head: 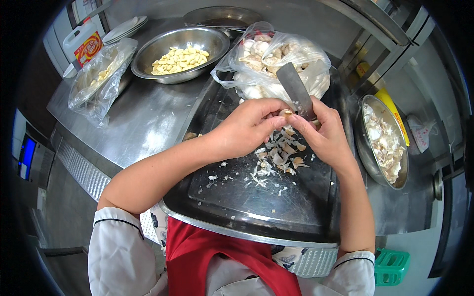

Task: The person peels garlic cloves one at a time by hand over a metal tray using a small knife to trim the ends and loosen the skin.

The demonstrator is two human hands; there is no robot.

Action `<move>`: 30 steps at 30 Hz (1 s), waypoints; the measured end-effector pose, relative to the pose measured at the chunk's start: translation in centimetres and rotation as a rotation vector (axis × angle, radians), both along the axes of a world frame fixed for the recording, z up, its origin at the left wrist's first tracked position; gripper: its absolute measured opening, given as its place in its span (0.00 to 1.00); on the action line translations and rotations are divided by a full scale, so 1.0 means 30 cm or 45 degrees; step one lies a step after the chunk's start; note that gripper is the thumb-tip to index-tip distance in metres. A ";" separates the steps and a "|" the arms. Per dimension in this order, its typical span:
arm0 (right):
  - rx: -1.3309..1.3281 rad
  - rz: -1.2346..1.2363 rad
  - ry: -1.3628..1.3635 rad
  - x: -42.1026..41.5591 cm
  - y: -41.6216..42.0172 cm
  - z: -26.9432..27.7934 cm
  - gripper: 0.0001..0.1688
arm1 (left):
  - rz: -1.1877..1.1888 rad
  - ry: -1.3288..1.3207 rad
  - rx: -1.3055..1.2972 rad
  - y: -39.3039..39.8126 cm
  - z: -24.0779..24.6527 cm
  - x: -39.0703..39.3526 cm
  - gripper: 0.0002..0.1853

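Note:
Between the thumb and fingers of my left hand (246, 127) is a garlic clove (286, 113) with some skin on it. My right hand (327, 133) grips a knife with a broad rectangular blade (294, 87) that points up and away; its handle is hidden in the palm. The right thumb touches the clove. Below both hands, loose garlic skins (279, 153) lie scattered on a dark metal tray (237, 201). Just beyond the hands, a clear plastic bag (314, 79) full of whole garlic bulbs (261, 47) rests on the tray's far part.
A steel bowl (142, 70) of peeled cloves (179, 61) stands at the back left, beside a plastic-wrapped dish (107, 79). Behind are stacked white plates (126, 30) and a jug (83, 42). At right, another steel bowl (401, 174) holds garlic skins (383, 140). A green stool (392, 267) stands below.

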State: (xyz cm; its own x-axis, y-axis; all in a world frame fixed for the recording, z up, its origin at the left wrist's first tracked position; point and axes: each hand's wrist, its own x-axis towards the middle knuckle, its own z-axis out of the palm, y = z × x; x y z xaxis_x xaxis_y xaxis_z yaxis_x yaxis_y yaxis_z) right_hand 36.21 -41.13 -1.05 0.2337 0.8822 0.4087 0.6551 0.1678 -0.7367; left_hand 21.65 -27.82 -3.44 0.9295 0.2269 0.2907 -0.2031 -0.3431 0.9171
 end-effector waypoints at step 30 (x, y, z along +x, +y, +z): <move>0.089 0.069 -0.090 -0.017 0.000 -0.007 0.12 | -0.045 -0.177 0.104 -0.010 0.036 -0.023 0.10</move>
State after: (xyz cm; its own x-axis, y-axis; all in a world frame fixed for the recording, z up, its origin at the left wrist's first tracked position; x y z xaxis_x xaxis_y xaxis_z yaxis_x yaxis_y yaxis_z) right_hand 35.70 -41.14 -1.25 0.1546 0.8615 0.4836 0.6935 0.2540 -0.6742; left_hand 20.95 -28.11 -2.37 0.8859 0.1655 0.4333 -0.3393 -0.4058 0.8487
